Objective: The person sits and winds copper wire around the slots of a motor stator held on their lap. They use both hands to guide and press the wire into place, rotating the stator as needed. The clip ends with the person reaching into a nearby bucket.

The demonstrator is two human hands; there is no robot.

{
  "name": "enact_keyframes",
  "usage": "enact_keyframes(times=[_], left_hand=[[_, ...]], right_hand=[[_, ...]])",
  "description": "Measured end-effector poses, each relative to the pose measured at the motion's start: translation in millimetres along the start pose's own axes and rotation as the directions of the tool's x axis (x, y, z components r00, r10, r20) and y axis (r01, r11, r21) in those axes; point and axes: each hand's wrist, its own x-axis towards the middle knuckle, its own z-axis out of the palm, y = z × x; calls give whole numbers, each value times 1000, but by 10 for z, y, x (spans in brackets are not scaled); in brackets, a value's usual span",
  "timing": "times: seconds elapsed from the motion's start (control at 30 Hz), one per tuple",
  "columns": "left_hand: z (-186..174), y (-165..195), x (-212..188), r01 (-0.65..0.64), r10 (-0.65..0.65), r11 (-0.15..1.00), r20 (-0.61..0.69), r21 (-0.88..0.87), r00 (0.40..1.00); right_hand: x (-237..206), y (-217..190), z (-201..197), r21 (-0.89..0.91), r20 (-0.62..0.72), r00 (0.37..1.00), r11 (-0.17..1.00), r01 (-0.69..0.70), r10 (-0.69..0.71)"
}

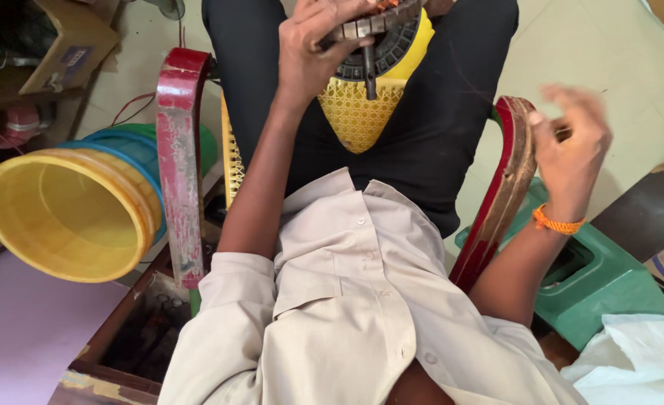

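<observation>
I look down at my own lap in a chair with red armrests point(178, 150). My left hand point(313, 52) grips a round dark metal motor core point(377, 30) with a slotted rim and a short shaft, held above the yellow mesh seat point(358, 116) between my knees. Copper-coloured wire shows at the core's top edge. My right hand point(572, 146) is raised beside the right armrest point(508, 172), blurred, fingers curled and pinched together; whether it holds a thin wire I cannot tell. An orange thread band sits on that wrist.
A yellow bucket point(69, 214) lies on its side at the left, nested with blue and green ones. A green plastic stool point(602, 277) stands at the right, white plastic bag point(635, 360) beneath it. A cardboard box point(65, 41) sits top left.
</observation>
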Motion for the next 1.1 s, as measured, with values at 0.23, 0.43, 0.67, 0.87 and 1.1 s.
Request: enact_keyframes(times=[0.23,0.43,0.67,0.87,1.1], left_hand=[[5,-228,-121,103,-109,987,40,120,993],[-11,-90,-129,6,-5,1000,56,-28,998],[5,-58,-127,-46,46,999,31,-3,998],[27,1,-165,26,-26,1000,16,7,1000],[-2,170,-132,-27,26,999,-4,-23,1000]], right_hand=[[60,-368,438,373,-62,998,927,43,-21],[360,-810,1333,230,-39,942,914,334,-334],[318,-776,1541,365,-2,955,889,277,-297],[281,-642,1571,365,8,986,918,155,-169],[235,-596,1500,332,77,976,928,168,-204]])
